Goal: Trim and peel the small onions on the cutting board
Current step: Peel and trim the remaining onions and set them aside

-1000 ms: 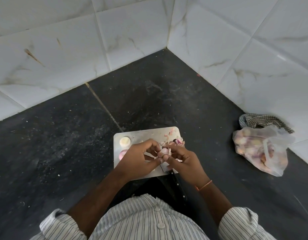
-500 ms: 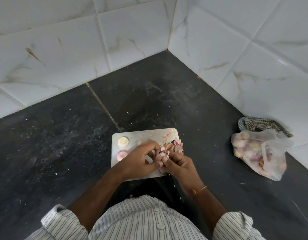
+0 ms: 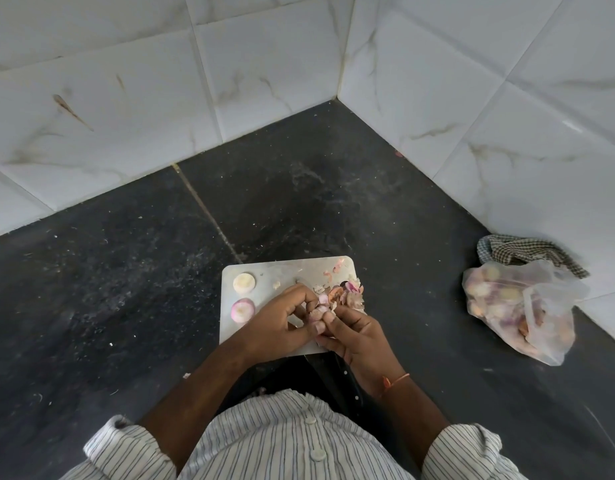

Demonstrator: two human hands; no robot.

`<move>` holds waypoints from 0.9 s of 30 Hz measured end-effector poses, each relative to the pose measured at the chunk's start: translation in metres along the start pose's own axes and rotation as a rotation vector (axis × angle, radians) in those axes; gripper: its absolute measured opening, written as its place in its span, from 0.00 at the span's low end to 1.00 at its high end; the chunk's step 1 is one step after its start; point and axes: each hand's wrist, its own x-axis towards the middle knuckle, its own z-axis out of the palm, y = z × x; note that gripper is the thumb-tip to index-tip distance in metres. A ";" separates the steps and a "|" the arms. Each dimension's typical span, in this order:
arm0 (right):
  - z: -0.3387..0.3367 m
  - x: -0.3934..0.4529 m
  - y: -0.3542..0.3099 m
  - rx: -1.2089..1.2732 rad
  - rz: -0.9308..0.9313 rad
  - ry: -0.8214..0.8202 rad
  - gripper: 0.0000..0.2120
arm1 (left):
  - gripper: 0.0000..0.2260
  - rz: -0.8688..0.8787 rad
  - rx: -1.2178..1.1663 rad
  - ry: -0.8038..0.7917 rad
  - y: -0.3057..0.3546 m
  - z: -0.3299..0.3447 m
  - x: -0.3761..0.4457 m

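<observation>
Over the cutting board (image 3: 264, 271), near its right edge: small onion (image 3: 319, 308), pinched between left hand (image 3: 282, 320) and right hand (image 3: 356, 336). Two peeled onions (image 3: 243, 282) at board's left edge. Peel scraps (image 3: 347, 292) at right edge. Board on table's front edge.

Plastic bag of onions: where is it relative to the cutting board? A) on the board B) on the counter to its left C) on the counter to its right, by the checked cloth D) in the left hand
C: the plastic bag lies on the dark counter right of the cutting board, touching the checked cloth.
</observation>
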 end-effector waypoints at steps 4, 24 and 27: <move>0.000 0.000 -0.002 0.012 -0.014 0.020 0.10 | 0.10 -0.067 -0.026 0.065 0.003 -0.001 0.000; -0.006 0.003 0.005 0.055 -0.015 0.036 0.11 | 0.06 -0.027 0.033 0.051 0.002 0.006 0.005; -0.010 0.005 0.004 0.073 -0.025 0.028 0.12 | 0.08 -0.054 -0.006 0.107 0.004 0.011 0.008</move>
